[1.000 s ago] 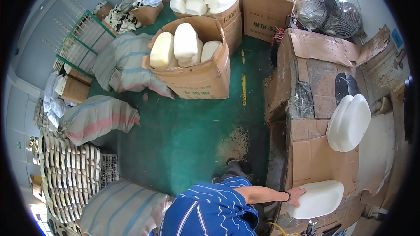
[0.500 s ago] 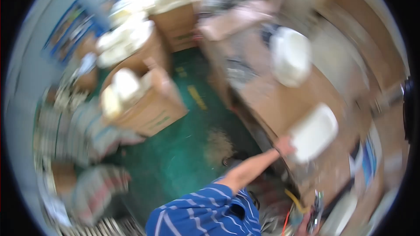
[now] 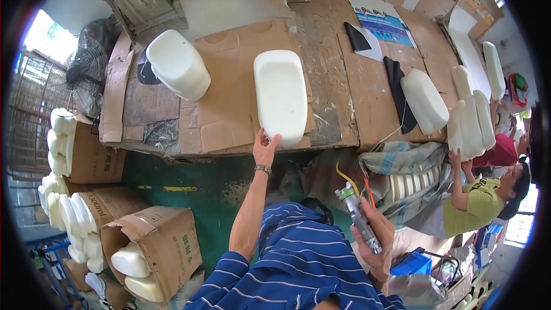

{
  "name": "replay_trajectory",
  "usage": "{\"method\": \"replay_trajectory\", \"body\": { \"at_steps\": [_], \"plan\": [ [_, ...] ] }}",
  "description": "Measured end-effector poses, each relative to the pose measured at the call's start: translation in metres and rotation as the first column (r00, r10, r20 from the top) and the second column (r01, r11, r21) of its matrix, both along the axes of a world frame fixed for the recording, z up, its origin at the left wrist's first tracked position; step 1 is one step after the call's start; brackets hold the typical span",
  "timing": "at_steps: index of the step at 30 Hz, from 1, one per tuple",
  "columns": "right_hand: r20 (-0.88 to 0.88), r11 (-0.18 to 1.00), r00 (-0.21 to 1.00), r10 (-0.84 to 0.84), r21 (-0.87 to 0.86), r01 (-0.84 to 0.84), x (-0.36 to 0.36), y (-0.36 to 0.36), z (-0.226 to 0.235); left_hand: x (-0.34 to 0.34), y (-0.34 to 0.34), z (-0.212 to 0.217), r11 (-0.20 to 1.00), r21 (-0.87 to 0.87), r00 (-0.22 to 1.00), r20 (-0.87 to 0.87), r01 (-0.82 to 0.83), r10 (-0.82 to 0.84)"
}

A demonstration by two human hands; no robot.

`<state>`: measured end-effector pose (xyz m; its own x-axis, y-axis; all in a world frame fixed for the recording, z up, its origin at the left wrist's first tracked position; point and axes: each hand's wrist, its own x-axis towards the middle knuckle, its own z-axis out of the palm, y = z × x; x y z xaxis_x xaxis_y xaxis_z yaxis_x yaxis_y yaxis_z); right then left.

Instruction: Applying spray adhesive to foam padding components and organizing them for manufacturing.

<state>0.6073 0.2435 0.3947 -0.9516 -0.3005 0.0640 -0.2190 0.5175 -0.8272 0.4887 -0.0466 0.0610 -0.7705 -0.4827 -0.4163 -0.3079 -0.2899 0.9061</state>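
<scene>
A long white moulded foam pad [image 3: 281, 95], with a shallow recess at its far end, lies on the cardboard-covered workbench [image 3: 333, 120]. My left hand [image 3: 266, 148] grips its near left corner, thumb over the edge and fingers curled against the side. My right hand [image 3: 376, 238] is wrapped round a grey metal cylindrical hand tool [image 3: 360, 218] with a green ring near its top, held low in front of my body. Close by the tool hang a yellow hose [image 3: 346, 175] and an orange one [image 3: 367, 191]. Another white foam piece [image 3: 178, 64] rests on the bench to the left.
Cardboard boxes [image 3: 158, 247] of white foam pieces stand on the green floor at left, near a fan [image 3: 86, 63]. A foam pad [image 3: 425, 101] lies beside black material at right. There a co-worker in yellow-green [image 3: 476, 206] handles several pads above a woven sack [image 3: 402, 161].
My view has swung right and cleared of blur, so the bench now lies straight ahead. My left hand stays at the pad's end. The right hand and its tool have come fully into view.
</scene>
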Motion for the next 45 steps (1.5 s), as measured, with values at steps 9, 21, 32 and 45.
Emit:
{"method": "replay_trajectory", "body": {
  "at_steps": [9,21,32,45],
  "plan": [
    [-0.001,0.99,0.99,-0.138,0.023,0.138,0.005,0.001,0.009,0.03,0.015,0.017,0.972,0.232,0.998,0.064,-0.041,0.026],
    [0.07,0.989,0.986,-0.148,0.02,0.147,0.022,0.034,0.004,0.031,0.035,-0.01,0.87,0.466,0.985,0.017,-0.162,0.174],
    [0.199,1.0,0.98,0.026,0.012,-0.029,0.03,0.067,0.004,0.03,0.037,-0.021,0.846,0.51,0.973,-0.069,-0.155,0.22],
    [0.146,0.998,0.988,-0.049,0.051,0.042,0.03,0.076,0.008,0.032,0.036,-0.029,0.817,0.559,0.964,-0.109,-0.142,0.243]
  ]
}}
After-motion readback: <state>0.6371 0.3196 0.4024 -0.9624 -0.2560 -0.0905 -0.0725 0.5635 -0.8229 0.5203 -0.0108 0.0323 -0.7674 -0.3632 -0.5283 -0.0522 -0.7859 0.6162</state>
